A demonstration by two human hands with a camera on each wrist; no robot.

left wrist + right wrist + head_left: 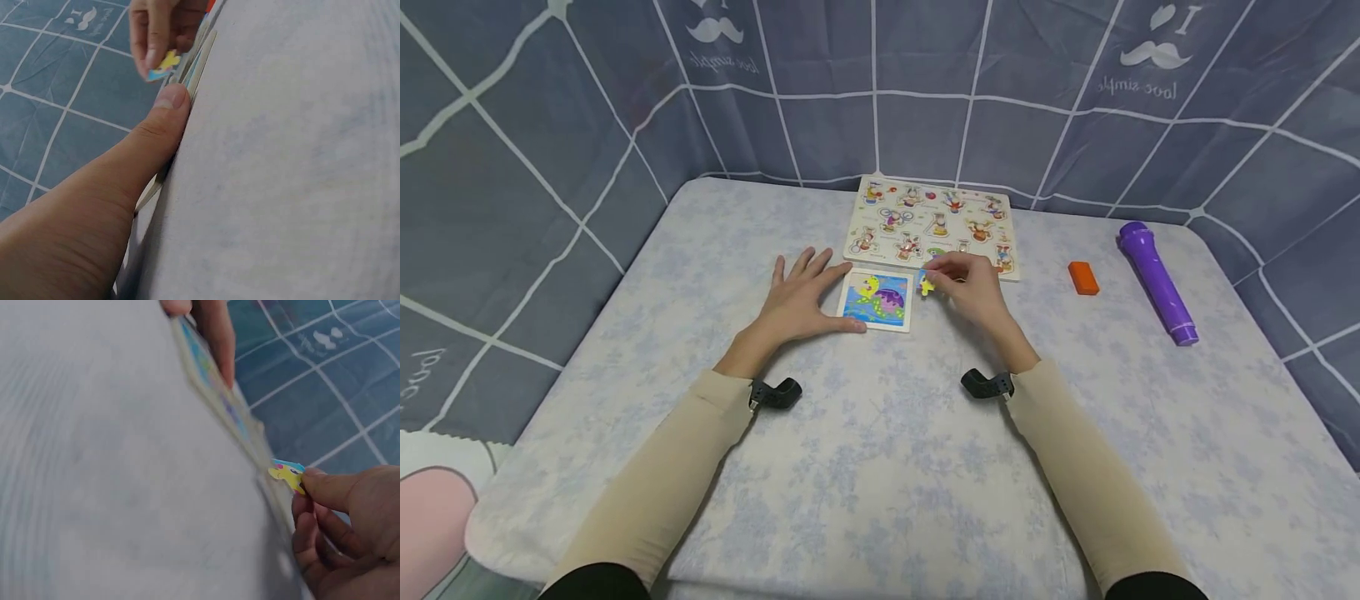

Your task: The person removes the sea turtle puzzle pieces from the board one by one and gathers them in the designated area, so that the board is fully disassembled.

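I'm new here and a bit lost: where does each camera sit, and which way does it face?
Head: worn there, facing forward and down at the table, puzzle and board; the left hand, right hand and sleeves show.
Left wrist: worn there, looking along the left hand towards the puzzle's edge; the right hand shows beyond.
Right wrist: worn there, looking at the right hand pinching a piece; part of the left hand shows beyond.
Shared: both wrist views show both hands and the piece.

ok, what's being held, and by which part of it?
A small puzzle piece, pinched by one edge in the right hand. The left hand touches the turtle puzzle.
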